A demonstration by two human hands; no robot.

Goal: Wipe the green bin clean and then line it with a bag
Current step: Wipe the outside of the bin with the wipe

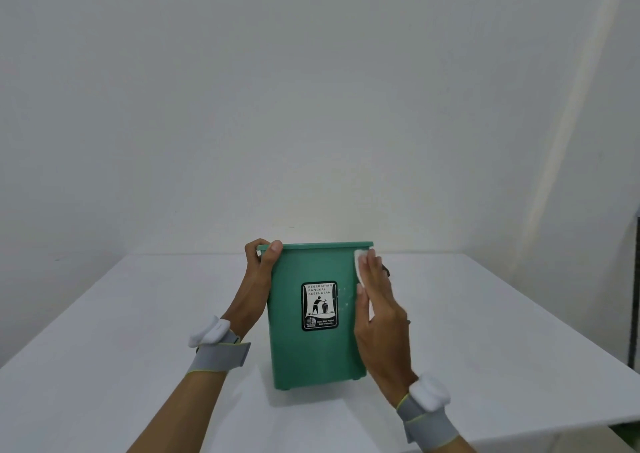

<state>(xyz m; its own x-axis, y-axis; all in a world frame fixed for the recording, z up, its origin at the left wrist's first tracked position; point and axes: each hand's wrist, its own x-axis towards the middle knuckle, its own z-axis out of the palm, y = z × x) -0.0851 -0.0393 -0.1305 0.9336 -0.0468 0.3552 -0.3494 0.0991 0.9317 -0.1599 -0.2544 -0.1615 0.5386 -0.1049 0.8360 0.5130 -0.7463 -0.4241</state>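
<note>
I see the green bin (313, 317) standing upright on the white table (485, 331), low in the centre of the frame, its black-and-white sticker (319, 306) facing me. My left hand (260, 262) grips the bin's upper left rim corner, thumb hooked over the edge. My right hand (375, 302) lies flat with straight fingers, pressing a white wipe (359, 266) against the bin's upper right side. Both wrists wear grey straps carrying white pods. A plain white wall fills the upper frame.
</note>
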